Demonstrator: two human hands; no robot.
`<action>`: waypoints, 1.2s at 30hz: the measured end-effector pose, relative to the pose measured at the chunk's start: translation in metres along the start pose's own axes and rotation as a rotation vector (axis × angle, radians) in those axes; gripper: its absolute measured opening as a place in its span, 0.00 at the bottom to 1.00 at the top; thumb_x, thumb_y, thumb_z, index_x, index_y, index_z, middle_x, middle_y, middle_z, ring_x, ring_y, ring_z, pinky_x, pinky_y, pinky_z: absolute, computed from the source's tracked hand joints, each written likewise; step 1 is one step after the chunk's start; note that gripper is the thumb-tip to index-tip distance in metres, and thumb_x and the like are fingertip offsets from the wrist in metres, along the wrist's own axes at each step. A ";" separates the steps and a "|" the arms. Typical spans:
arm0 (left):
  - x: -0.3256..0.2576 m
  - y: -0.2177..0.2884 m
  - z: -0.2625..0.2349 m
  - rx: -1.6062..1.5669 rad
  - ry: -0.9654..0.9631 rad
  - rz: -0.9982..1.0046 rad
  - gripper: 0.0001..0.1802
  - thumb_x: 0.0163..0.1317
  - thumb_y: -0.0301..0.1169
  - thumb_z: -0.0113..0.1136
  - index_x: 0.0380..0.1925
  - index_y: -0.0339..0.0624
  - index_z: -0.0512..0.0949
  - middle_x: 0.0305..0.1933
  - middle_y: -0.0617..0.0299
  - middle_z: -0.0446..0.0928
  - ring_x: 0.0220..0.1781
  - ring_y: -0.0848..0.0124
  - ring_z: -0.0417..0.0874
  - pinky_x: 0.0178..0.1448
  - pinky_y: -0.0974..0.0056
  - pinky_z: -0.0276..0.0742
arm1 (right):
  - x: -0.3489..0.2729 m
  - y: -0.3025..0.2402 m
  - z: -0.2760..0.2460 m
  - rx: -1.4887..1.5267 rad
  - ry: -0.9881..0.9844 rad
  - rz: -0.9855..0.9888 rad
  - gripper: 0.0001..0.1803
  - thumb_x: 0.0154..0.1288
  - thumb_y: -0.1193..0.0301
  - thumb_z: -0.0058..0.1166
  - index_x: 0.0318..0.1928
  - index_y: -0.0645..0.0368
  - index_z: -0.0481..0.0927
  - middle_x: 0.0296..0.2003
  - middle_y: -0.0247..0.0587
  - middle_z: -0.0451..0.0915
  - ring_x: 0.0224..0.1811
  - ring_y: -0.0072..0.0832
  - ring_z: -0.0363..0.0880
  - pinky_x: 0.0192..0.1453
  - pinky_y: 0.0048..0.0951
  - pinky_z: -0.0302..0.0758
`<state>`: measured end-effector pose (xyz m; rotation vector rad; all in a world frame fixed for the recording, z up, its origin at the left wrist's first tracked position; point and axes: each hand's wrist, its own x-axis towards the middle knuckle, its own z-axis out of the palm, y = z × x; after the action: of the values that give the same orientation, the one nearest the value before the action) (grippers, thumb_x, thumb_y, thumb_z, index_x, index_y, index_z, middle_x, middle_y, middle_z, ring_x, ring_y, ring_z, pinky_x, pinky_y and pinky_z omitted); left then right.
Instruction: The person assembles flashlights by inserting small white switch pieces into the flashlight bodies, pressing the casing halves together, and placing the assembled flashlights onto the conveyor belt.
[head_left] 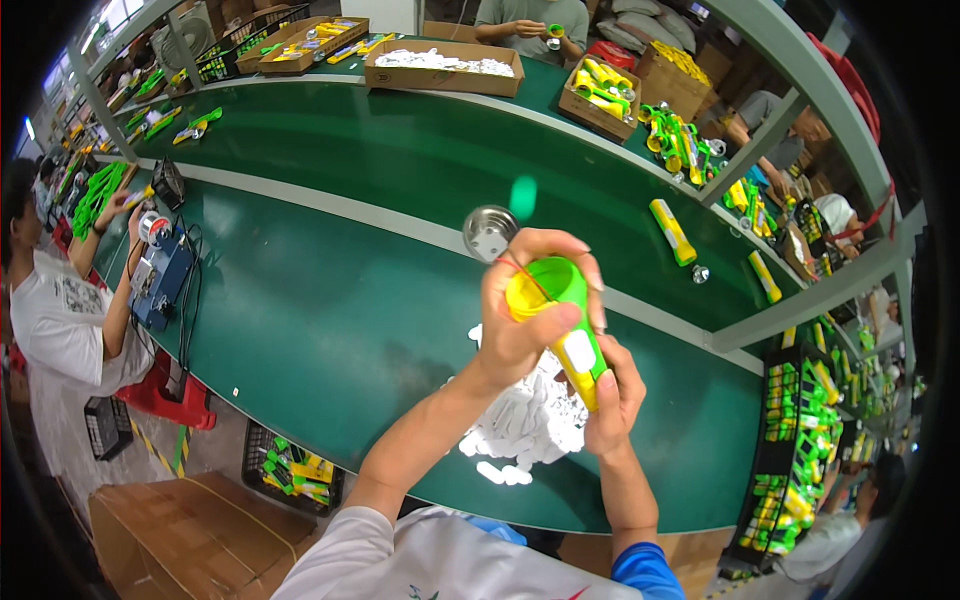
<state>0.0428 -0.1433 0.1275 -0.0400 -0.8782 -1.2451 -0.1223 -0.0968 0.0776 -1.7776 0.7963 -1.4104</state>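
Note:
Both hands hold a yellow-and-green flashlight body (568, 283) above the green bench, its wide open mouth tilted up. My left hand (510, 318) wraps round the wide end, fingers curled over the far rim and thumb across the front. Lower down, my right hand (614, 395) grips the narrow handle. A white oval piece (577, 351) sits on the handle's face. Beside my left hand hangs a round silver reflector (490, 236), with a thin red wire running from it toward the mouth. Under my hands lies a heap of small white oval pieces (530, 425).
A moving-belt surface (400, 140) beyond the rail carries flashlight bodies (672, 232). A crate (790, 450) of flashlights stands at the right. At left, a person works near a blue device (160, 275). Cardboard boxes (443, 66) line the far side; metal posts frame the bench.

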 end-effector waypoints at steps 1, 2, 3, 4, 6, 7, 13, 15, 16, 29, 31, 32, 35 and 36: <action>0.001 0.000 -0.009 0.017 -0.055 0.006 0.27 0.62 0.38 0.66 0.56 0.36 0.70 0.44 0.51 0.76 0.36 0.64 0.85 0.41 0.60 0.86 | 0.006 -0.009 0.000 0.005 0.014 0.005 0.28 0.77 0.58 0.45 0.62 0.72 0.71 0.48 0.52 0.79 0.34 0.32 0.84 0.36 0.27 0.79; 0.001 0.000 -0.012 0.052 -0.070 0.045 0.22 0.65 0.43 0.64 0.48 0.37 0.73 0.41 0.52 0.74 0.33 0.64 0.85 0.37 0.59 0.87 | 0.009 -0.018 0.000 0.023 -0.030 0.041 0.25 0.75 0.62 0.45 0.60 0.72 0.74 0.48 0.54 0.81 0.41 0.35 0.83 0.45 0.30 0.77; -0.001 0.001 -0.011 0.058 -0.071 0.030 0.22 0.65 0.43 0.64 0.48 0.37 0.73 0.41 0.52 0.74 0.33 0.64 0.85 0.37 0.59 0.87 | 0.012 -0.025 0.000 0.044 -0.073 0.078 0.22 0.73 0.66 0.45 0.58 0.72 0.77 0.48 0.55 0.82 0.47 0.37 0.82 0.54 0.33 0.75; -0.003 0.001 -0.010 0.062 -0.035 0.063 0.20 0.66 0.43 0.63 0.45 0.38 0.73 0.40 0.53 0.73 0.33 0.63 0.84 0.37 0.59 0.86 | 0.013 -0.025 -0.003 0.026 -0.083 0.076 0.24 0.70 0.66 0.49 0.58 0.72 0.77 0.47 0.56 0.83 0.47 0.39 0.83 0.54 0.34 0.76; -0.005 -0.002 -0.007 0.085 0.033 0.129 0.15 0.69 0.41 0.58 0.39 0.40 0.72 0.38 0.53 0.72 0.30 0.64 0.82 0.34 0.59 0.84 | 0.019 -0.035 -0.008 -0.037 -0.128 0.062 0.24 0.67 0.66 0.53 0.59 0.71 0.77 0.48 0.56 0.82 0.47 0.41 0.83 0.54 0.35 0.76; -0.006 -0.004 -0.006 0.092 0.026 0.108 0.15 0.69 0.41 0.58 0.39 0.40 0.72 0.38 0.53 0.72 0.30 0.64 0.82 0.34 0.59 0.84 | 0.023 -0.043 -0.009 -0.109 -0.187 0.046 0.26 0.65 0.67 0.57 0.59 0.70 0.77 0.49 0.56 0.82 0.48 0.43 0.83 0.55 0.36 0.77; -0.010 -0.008 0.004 0.087 0.324 0.160 0.15 0.73 0.45 0.48 0.40 0.45 0.72 0.39 0.56 0.73 0.29 0.66 0.78 0.32 0.62 0.78 | 0.024 -0.049 -0.005 -0.438 -0.054 -0.121 0.30 0.52 0.74 0.72 0.57 0.65 0.80 0.46 0.51 0.82 0.45 0.39 0.85 0.47 0.32 0.82; -0.008 -0.008 0.010 0.092 0.368 0.134 0.17 0.73 0.47 0.48 0.42 0.45 0.73 0.39 0.58 0.73 0.30 0.67 0.77 0.33 0.63 0.77 | 0.022 -0.044 -0.006 -0.468 0.002 -0.212 0.28 0.52 0.72 0.73 0.55 0.64 0.81 0.44 0.49 0.83 0.41 0.37 0.87 0.42 0.30 0.83; -0.007 -0.007 0.016 0.046 0.399 0.128 0.17 0.73 0.47 0.48 0.42 0.45 0.74 0.39 0.58 0.74 0.30 0.68 0.77 0.33 0.64 0.76 | 0.022 -0.039 -0.007 -0.478 0.028 -0.278 0.27 0.52 0.71 0.74 0.54 0.63 0.82 0.41 0.46 0.85 0.36 0.35 0.87 0.36 0.28 0.83; -0.002 -0.015 0.021 0.104 0.371 -0.014 0.29 0.73 0.56 0.46 0.57 0.42 0.71 0.39 0.56 0.76 0.32 0.67 0.80 0.38 0.63 0.79 | 0.011 -0.038 0.000 0.073 0.064 0.225 0.21 0.67 0.64 0.62 0.54 0.65 0.79 0.36 0.42 0.83 0.30 0.27 0.85 0.33 0.24 0.80; -0.007 -0.020 0.017 0.054 0.195 -0.097 0.34 0.73 0.58 0.46 0.65 0.43 0.64 0.41 0.55 0.75 0.32 0.66 0.80 0.40 0.59 0.80 | 0.010 -0.042 -0.001 0.472 0.060 0.519 0.21 0.73 0.61 0.57 0.55 0.65 0.78 0.36 0.40 0.83 0.31 0.24 0.85 0.33 0.23 0.79; -0.008 -0.019 0.019 0.073 0.236 -0.116 0.33 0.73 0.56 0.48 0.65 0.43 0.63 0.41 0.56 0.74 0.31 0.68 0.78 0.38 0.61 0.79 | 0.013 -0.043 -0.005 0.516 -0.019 0.565 0.22 0.75 0.58 0.52 0.55 0.65 0.77 0.36 0.39 0.82 0.31 0.23 0.84 0.32 0.22 0.79; -0.007 -0.017 0.011 -0.027 0.196 -0.122 0.29 0.72 0.51 0.49 0.63 0.43 0.62 0.36 0.57 0.75 0.32 0.67 0.82 0.38 0.62 0.83 | 0.016 -0.041 -0.012 0.544 -0.137 0.603 0.22 0.78 0.54 0.47 0.51 0.64 0.76 0.33 0.38 0.81 0.29 0.20 0.83 0.30 0.21 0.77; -0.007 -0.019 0.011 -0.020 0.177 -0.121 0.28 0.72 0.49 0.49 0.63 0.43 0.62 0.35 0.58 0.74 0.31 0.68 0.81 0.38 0.63 0.82 | 0.014 -0.042 -0.014 0.448 -0.193 0.596 0.22 0.78 0.54 0.46 0.48 0.63 0.75 0.31 0.37 0.81 0.28 0.20 0.82 0.30 0.21 0.77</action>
<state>0.0203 -0.1390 0.1230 0.1073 -0.7228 -1.3487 -0.1321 -0.0877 0.1222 -1.1754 0.7509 -0.9117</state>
